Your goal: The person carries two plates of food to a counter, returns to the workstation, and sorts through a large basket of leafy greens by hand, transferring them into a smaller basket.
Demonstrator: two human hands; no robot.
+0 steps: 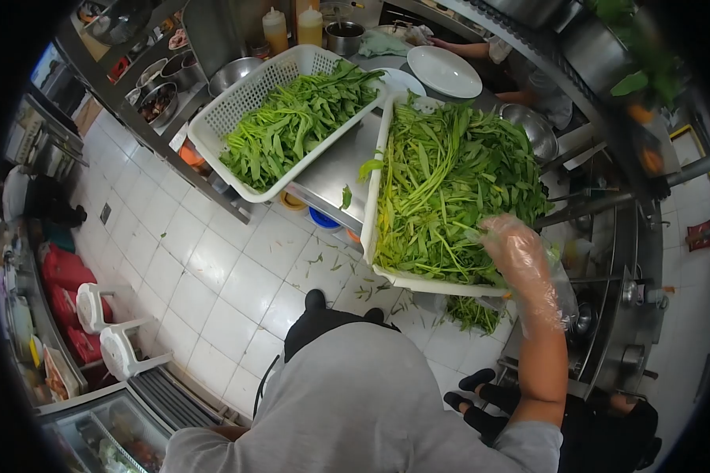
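My right hand (516,246), in a clear plastic glove, reaches over the near right side of a heaped white basket (376,206). Its fingers are curled closed on the leafy greens (450,181), at the end of a pale stem; the fingertips are partly hidden among the leaves. The long-stemmed greens rise above the basket's rim. To the left, a second white perforated basket (227,106) holds a smaller pile of similar greens (300,126). My left hand is out of sight, its arm down beside my body.
A steel counter (341,175) supports the baskets. White plates (444,72), squeeze bottles (275,30) and metal bowls (233,76) stand beyond. More greens (473,314) lie below the right basket. Scraps litter the tiled floor (237,260). Other people are at right; white stools (118,347) stand left.
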